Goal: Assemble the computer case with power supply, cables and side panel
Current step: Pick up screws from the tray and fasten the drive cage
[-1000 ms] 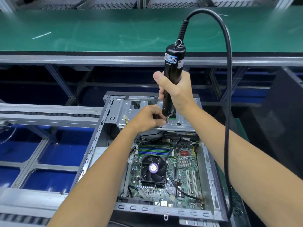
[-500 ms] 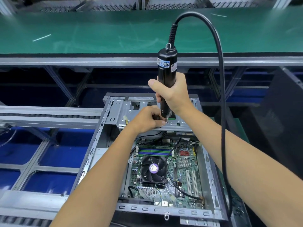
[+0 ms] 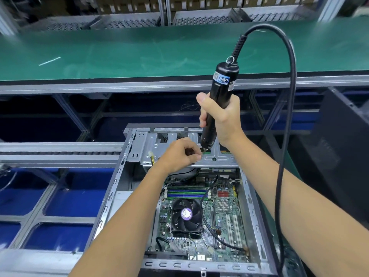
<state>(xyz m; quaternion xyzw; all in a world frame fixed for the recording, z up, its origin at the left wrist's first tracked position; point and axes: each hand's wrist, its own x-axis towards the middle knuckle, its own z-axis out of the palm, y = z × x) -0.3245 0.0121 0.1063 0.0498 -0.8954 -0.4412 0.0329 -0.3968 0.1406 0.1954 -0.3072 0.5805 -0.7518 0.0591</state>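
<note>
An open metal computer case [image 3: 111,198] lies flat in front of me, its motherboard [image 3: 225,214] and black CPU fan [image 3: 186,215] exposed. A grey metal drive bracket [image 3: 169,144] spans the far end of the case. My right hand [image 3: 223,118] grips a black electric screwdriver [image 3: 221,92] held nearly upright, its tip down on the bracket. My left hand [image 3: 179,154] rests on the bracket with curled fingers pinching something small right at the tip; what it is stays hidden. The screwdriver's black cord [image 3: 287,136] loops up and down to the right.
A green conveyor mat [image 3: 139,50] runs across the far side behind an aluminium rail. A roller track [image 3: 60,150] and blue bins [image 3: 60,202] lie to the left. A dark side panel [image 3: 343,156] stands at the right. Cables cross the motherboard.
The screwdriver's top has swung left and then back to the right in my right hand. My left hand has stayed at the tip on the bracket.
</note>
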